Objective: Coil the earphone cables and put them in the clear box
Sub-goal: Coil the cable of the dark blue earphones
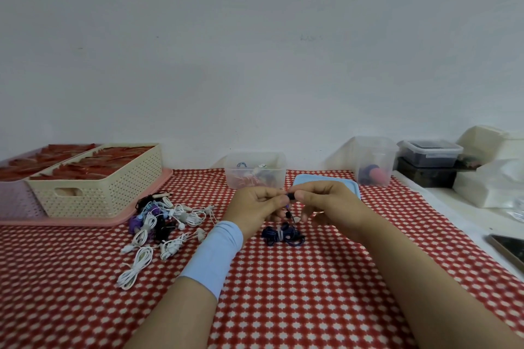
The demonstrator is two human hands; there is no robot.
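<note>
My left hand (pixel 256 204) and my right hand (pixel 326 201) meet above the red patterned cloth, both pinching a small dark piece at the end of a dark blue earphone cable (pixel 283 234). The cable hangs down from my fingers to a loose bundle lying on the cloth just below them. Behind my hands stands the clear box (pixel 255 170), open, with a few coiled earphones inside. A pile of white, black and purple earphones (pixel 161 221) lies to the left of my left wrist.
A cream perforated basket (pixel 96 181) sits on a pink tray at the left. A blue lid (pixel 323 183) lies behind my right hand. A second clear tub (pixel 374 160) and dark containers (pixel 431 161) stand at the back right.
</note>
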